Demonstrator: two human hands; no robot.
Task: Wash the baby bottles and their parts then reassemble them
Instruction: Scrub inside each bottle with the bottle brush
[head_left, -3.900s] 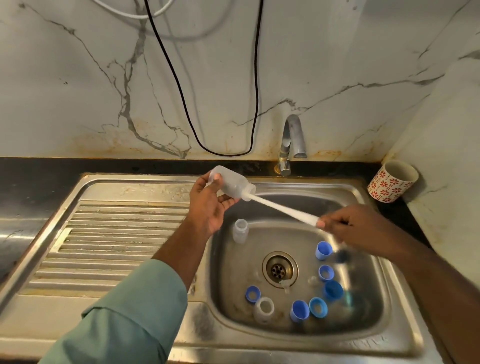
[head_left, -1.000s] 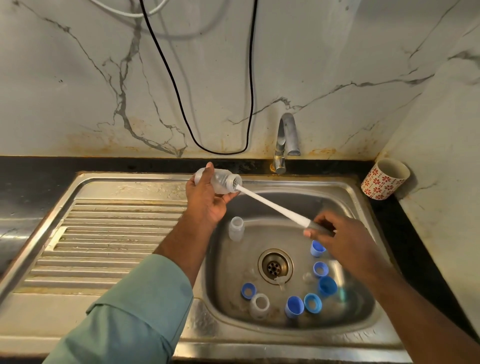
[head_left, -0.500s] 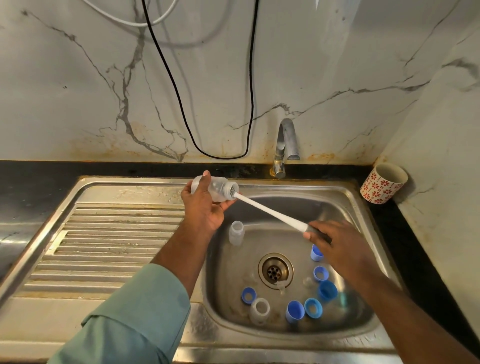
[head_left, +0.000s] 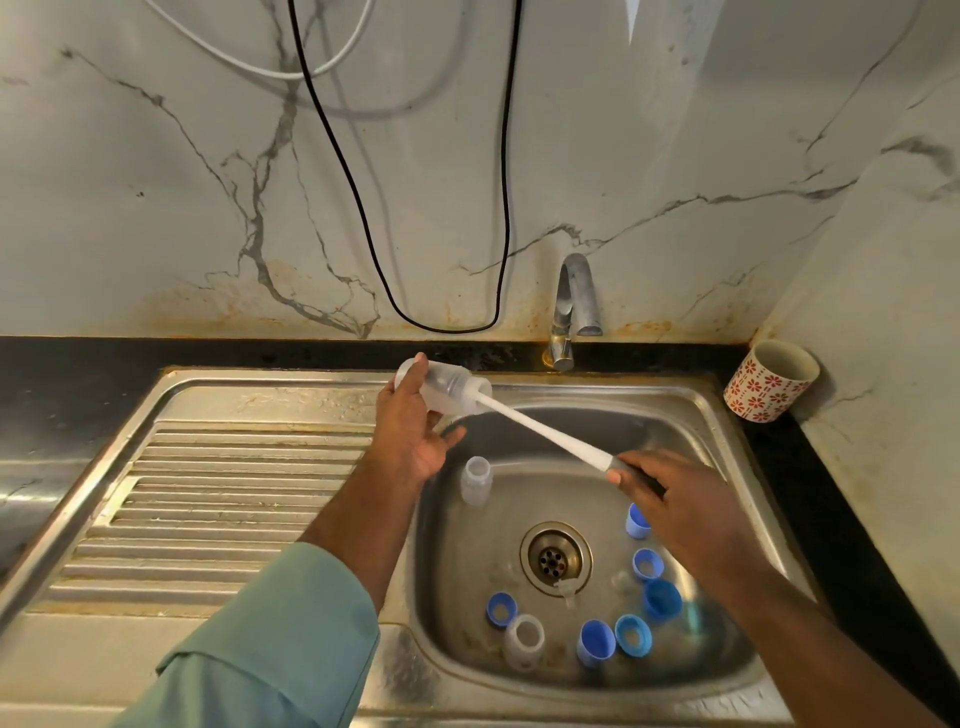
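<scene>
My left hand (head_left: 413, 431) grips a clear baby bottle (head_left: 452, 387) on its side above the sink's back left corner, mouth pointing right. A white bottle brush (head_left: 545, 434) runs into that mouth; my right hand (head_left: 670, 499) holds its dark handle end over the basin. In the steel sink (head_left: 727, 415) lie two more clear bottles (head_left: 477, 480) (head_left: 523, 642), several blue caps and rings (head_left: 596, 643) (head_left: 661, 600) (head_left: 501, 609), and a clear teat (head_left: 566, 590) by the drain (head_left: 555, 558).
A curved tap (head_left: 574, 306) stands behind the basin, with no water visibly running. The ribbed drainboard (head_left: 208, 509) lies to the left. A red-flowered mug (head_left: 769, 382) sits at the back right corner. Black and white cables (head_left: 363, 208) hang down the marble wall.
The brush has gone deeper into the bottle, whose mouth now tilts more to the right. Both hands have shifted slightly; the parts in the basin have not moved.
</scene>
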